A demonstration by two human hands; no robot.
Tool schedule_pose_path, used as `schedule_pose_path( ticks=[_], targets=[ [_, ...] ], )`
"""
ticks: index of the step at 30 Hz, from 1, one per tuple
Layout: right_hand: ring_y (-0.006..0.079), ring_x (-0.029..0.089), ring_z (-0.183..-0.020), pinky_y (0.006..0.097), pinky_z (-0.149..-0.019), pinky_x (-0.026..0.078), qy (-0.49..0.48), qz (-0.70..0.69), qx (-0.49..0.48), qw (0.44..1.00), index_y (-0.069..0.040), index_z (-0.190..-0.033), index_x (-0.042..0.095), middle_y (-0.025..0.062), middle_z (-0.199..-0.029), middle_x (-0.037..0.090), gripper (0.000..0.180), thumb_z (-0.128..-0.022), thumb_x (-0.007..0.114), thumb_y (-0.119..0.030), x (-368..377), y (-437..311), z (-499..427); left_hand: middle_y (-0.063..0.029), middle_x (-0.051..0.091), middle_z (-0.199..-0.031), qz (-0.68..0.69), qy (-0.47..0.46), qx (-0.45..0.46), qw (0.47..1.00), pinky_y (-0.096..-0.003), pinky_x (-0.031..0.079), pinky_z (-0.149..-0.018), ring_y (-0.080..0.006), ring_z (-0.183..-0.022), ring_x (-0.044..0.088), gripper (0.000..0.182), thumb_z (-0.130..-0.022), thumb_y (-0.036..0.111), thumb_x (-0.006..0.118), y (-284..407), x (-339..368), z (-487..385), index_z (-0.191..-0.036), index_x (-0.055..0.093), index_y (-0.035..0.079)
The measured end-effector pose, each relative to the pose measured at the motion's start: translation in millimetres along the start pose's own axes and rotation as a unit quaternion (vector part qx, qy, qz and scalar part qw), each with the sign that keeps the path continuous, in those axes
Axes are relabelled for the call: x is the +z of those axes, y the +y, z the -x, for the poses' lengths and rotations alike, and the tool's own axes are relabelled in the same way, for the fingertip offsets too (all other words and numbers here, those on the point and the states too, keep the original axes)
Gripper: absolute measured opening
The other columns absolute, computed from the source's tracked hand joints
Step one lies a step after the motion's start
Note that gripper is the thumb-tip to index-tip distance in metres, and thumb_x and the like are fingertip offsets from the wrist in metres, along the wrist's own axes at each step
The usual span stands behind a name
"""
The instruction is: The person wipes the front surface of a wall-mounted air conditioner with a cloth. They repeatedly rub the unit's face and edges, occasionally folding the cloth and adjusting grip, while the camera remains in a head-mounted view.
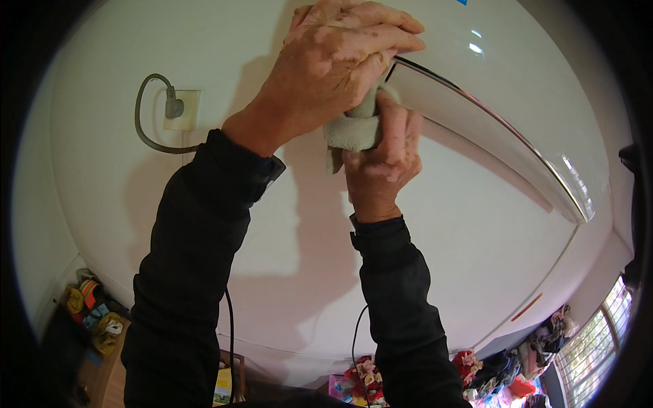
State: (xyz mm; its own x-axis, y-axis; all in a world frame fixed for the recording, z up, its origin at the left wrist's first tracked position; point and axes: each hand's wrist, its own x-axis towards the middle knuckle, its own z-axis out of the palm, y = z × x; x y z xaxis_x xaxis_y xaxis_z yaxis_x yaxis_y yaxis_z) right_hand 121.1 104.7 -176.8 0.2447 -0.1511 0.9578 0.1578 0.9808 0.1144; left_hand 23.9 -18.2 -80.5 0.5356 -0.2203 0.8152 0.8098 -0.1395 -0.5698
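Observation:
A white wall-mounted air conditioner (490, 132) with a dark and silvery trim line fills the upper right. My left hand (342, 56) lies against its left end, fingers stretched to the right; whether it grips anything is hidden. Just below, my right hand (387, 137) is closed around a folded pale grey-green cloth (353, 132), which is bunched between the two hands near the unit's lower left corner. Both my arms reach up in black sleeves.
A grey plug (174, 108) with a looped cord sits in a wall socket (190, 122) at left. Below are piled clothes (104, 326), red and pink flowers (368, 377), more clothing (530, 352) and a barred window (594, 336). Thin black cables hang beside my arms.

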Motion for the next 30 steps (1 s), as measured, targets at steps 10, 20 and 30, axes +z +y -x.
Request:
schedule_pose_path(
  ticks=[10, 20, 30],
  targets=[
    [0.0342, 0.077, -0.113, 0.0428, -0.100, 0.062, 0.088, -0.162, 0.179, 0.966, 0.000, -0.141, 0.068, 0.0176, -0.127, 0.076, 0.053, -0.089, 0.080, -0.004, -15, 10, 30, -0.0094, 0.079, -0.141, 0.012, -0.006, 0.008, 1.000, -0.0463, 0.045, -0.115, -0.0287, -0.131, 0.066, 0.028, -0.111, 0.014, 0.069, 3, -5, -3, -0.134, 0.081, 0.003],
    [0.0330, 0.074, -0.098, 0.0430, -0.073, 0.063, 0.096, -0.075, -0.063, 0.990, -0.012, -0.136, 0.076, 0.0106, -0.117, 0.074, 0.068, -0.068, 0.087, -0.008, 20, -21, -9, -0.0161, 0.079, -0.143, 0.055, -0.033, 0.098, 0.993, -0.0479, 0.043, -0.122, -0.0326, -0.141, 0.068, 0.035, -0.116, 0.016, 0.056, -19, -18, -10, -0.139, 0.077, 0.000],
    [0.0318, 0.071, -0.078, 0.0410, -0.066, 0.062, -0.027, 0.031, 0.059, 0.997, -0.019, -0.131, 0.078, 0.0086, -0.109, 0.066, 0.067, -0.065, 0.086, -0.004, 32, -9, 26, -0.0191, 0.078, -0.143, 0.000, -0.017, 0.118, 0.993, -0.0487, 0.049, -0.118, -0.0345, -0.139, 0.070, 0.033, -0.115, 0.010, 0.061, -21, -13, -3, -0.144, 0.074, -0.001]
  ],
)
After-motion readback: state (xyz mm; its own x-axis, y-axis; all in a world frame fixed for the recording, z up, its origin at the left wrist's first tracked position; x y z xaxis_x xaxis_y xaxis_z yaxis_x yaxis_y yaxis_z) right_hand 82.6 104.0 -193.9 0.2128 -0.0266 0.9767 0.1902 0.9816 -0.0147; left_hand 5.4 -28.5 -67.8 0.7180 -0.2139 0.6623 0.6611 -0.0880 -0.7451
